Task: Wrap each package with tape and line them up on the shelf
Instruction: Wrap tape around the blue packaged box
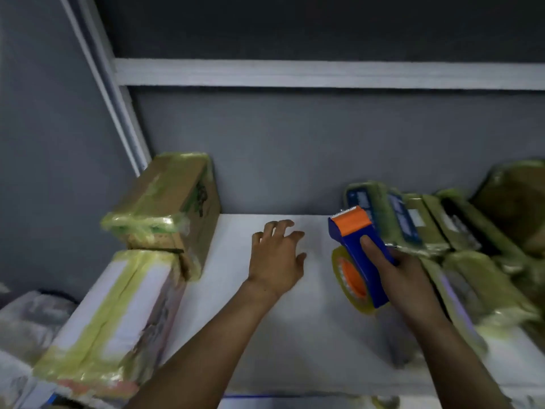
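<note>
The right hand [413, 278] hides its fingers behind the tape dispenser [361, 249]; only the thumb shows. The dispenser's blue frame covers part of the tape roll [348, 280]. The wrapped packages [460, 231] at right are blurred and cut off by the right edge. The print on the cardboard box [174, 208] is unreadable.

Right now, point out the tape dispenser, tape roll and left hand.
tape dispenser [352, 252]: head view, blue body.
tape roll [352, 277]: head view, orange core.
left hand [275, 258]: head view, back of hand.
</note>
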`<state>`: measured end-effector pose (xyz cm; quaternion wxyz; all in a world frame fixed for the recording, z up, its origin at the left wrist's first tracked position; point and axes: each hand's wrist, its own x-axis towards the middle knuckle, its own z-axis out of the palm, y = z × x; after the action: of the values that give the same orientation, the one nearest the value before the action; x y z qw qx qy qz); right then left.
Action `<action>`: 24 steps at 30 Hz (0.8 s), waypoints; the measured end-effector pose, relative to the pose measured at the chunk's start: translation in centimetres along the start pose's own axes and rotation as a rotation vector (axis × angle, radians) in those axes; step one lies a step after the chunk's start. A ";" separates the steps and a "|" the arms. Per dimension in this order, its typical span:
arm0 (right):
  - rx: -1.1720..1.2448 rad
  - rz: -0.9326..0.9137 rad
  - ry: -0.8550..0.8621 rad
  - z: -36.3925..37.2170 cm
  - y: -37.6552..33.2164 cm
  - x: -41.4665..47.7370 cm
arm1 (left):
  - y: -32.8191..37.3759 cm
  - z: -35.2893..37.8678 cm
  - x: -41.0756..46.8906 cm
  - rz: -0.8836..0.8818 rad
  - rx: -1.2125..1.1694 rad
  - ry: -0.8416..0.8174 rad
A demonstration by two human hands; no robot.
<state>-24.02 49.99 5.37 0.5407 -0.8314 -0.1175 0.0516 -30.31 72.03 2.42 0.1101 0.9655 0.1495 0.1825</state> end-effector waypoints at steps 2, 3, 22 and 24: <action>0.017 0.002 0.061 -2.9 -0.2 1.5 | 2.5 0.8 3.0 0.080 -0.032 -0.020; 0.029 0.009 0.084 -4.4 -0.2 2.3 | 3.8 1.3 4.5 0.112 -0.052 -0.040; -0.170 0.129 -0.088 -12.6 4.6 7.6 | 8.4 8.0 10.1 0.101 -0.012 -0.290; -0.198 0.134 -0.100 -12.4 4.9 8.0 | 7.1 7.3 9.7 0.078 0.007 -0.262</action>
<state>-12.96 39.10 6.27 0.4448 -0.8830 -0.0932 0.1171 -17.11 67.45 0.80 0.1181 0.9865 0.0970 0.0583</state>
